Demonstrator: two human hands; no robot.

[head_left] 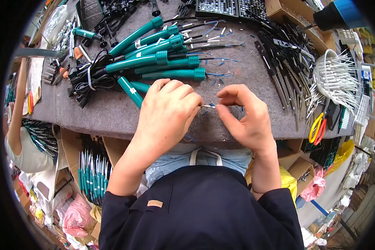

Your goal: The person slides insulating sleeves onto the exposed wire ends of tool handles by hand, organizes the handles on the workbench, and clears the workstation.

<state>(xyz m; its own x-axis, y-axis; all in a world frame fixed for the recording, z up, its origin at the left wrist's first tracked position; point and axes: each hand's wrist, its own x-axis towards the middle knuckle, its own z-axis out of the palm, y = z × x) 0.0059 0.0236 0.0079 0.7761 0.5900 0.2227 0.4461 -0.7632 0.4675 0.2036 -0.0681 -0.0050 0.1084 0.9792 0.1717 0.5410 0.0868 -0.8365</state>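
Head view: The left hand (166,108) is closed, its fingertips pinching a thin wire (207,106) that projects toward the right hand (248,118). The right hand is partly open, thumb and forefinger slightly parted at the wire's free end; contact there cannot be confirmed at this resolution. The wire is located above the front edge of the grey bench (108,118), near the green handles (139,62). Scissors (316,128) lie at right.

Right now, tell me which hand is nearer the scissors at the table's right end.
Right. The right hand is left of the scissors, not touching them; the left hand is farther left, beside the teal tool handles.
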